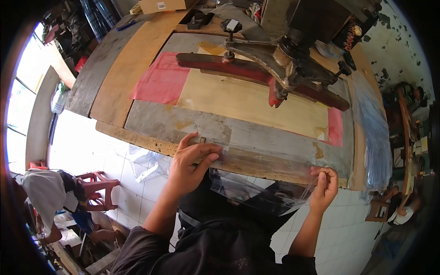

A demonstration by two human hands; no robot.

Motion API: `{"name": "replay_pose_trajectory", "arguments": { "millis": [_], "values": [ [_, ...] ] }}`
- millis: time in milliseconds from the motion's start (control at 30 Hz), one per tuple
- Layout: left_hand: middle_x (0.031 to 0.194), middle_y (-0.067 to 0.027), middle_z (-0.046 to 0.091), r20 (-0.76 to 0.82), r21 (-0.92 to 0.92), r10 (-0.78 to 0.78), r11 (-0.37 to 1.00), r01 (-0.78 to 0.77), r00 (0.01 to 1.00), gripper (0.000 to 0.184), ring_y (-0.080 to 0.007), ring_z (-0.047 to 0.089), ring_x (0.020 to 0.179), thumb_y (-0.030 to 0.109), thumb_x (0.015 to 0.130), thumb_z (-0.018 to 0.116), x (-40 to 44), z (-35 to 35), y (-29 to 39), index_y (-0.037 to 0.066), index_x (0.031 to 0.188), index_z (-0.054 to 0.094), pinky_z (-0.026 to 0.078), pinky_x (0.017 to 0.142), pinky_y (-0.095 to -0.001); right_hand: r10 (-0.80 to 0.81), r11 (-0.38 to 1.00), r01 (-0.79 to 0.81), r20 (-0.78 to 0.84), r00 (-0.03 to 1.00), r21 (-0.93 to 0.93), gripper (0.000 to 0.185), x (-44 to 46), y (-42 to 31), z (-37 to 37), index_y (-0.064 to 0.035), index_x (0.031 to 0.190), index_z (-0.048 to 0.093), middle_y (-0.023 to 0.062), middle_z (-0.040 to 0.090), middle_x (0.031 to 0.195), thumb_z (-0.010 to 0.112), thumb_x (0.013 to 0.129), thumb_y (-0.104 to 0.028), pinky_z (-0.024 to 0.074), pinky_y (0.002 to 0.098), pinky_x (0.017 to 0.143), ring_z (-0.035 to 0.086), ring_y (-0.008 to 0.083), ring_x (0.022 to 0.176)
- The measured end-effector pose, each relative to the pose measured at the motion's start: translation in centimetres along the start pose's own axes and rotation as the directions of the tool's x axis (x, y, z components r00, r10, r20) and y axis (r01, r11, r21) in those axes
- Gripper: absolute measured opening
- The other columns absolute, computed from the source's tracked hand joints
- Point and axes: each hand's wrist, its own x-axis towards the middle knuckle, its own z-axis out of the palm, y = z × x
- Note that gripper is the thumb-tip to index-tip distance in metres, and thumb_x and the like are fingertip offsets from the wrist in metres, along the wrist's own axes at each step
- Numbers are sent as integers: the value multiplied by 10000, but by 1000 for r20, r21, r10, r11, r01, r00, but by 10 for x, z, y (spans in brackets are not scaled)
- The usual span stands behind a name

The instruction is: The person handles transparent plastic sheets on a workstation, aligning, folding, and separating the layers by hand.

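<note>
A clear plastic sheet point(256, 187) lies over the table's near edge and hangs down in front of my body. My left hand point(193, 158) pinches the sheet's left side at the edge, close to a small metal piece point(202, 140). At the sheet's right side, my right hand point(323, 183) has its fingers curled onto the plastic. Beyond both hands, a grey plate point(206, 120) carries a cream panel point(238, 101) with pink patches point(160, 79) at its ends. A red and black metal bar point(229, 67) on a clamp arm stands over the panel.
Clear plastic sheets point(373, 133) hang over the table's right side. A cardboard box point(162, 5) and a blue pen point(125, 26) are at the back left. A person point(50, 192) sits low at the left near a red stool point(98, 188); another person point(403, 211) is at the far right.
</note>
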Motion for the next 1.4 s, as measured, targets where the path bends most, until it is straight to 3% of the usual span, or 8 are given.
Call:
{"name": "replay_pose_trajectory", "arguments": {
  "millis": [400,633,800,933,1033,1100,1200,1400],
  "values": [
    [821,-49,772,-70,36,103,994,-101,992,108,-207,741,789,127,921,773,-2,3,-5,101,1025,780,462,1101,-471,-38,983,32,-31,999,-178,158,-1,-11,-7,9,1084,660,157,747,1096,685,1040,-141,549,305,881,727,191,962],
    [826,-50,774,-82,34,108,994,-105,991,93,-219,735,769,108,900,788,-2,4,-6,97,992,783,507,1043,-448,9,972,-3,23,1000,-236,159,4,-19,-15,11,1076,657,161,745,1144,692,1034,-138,538,329,935,719,184,979],
    [861,-28,792,-140,113,209,974,-194,968,84,-202,752,803,72,876,798,-5,10,-9,89,949,757,529,975,-422,22,967,-28,-28,999,-252,159,-2,-15,-9,4,1066,657,147,738,1136,688,1038,-150,539,331,935,724,191,975],
    [913,-14,806,-148,139,292,952,-272,945,95,-200,766,845,50,893,777,-8,16,-12,96,950,717,528,928,-399,-55,961,38,-54,997,-274,190,-9,-6,-4,8,1076,630,154,746,1092,632,1070,-181,528,351,973,699,200,1043],
    [987,-15,816,-184,182,350,931,-318,919,147,-222,779,917,27,924,739,-15,24,-18,110,996,640,524,906,-391,-221,937,198,-47,974,-287,165,-13,2,3,-13,1057,622,152,707,1094,601,1081,-176,564,307,846,711,213,998],
    [991,-76,816,-180,264,401,899,-349,898,186,-282,779,968,-13,995,599,-18,29,-22,133,1070,511,526,899,-437,-243,934,218,-58,968,-284,173,-14,4,7,-14,1061,614,150,707,1080,597,1083,-185,566,306,844,704,222,1021],
    [1021,-79,815,-169,328,434,871,-365,885,181,-295,776,1019,26,1046,534,-23,34,-29,155,1137,445,515,921,-442,-292,922,264,-61,955,-283,193,-16,12,7,-11,1062,604,152,715,1062,595,1083,-203,572,299,840,687,243,1072],
    [1032,-58,816,-225,397,457,850,-347,860,64,-290,773,1035,193,1124,442,-29,47,-40,182,1117,380,470,1001,-455,-514,796,482,11,858,-365,193,-16,38,7,-54,1126,465,155,717,1024,503,1123,-243,512,459,989,697,328,1056]
  ]
}}
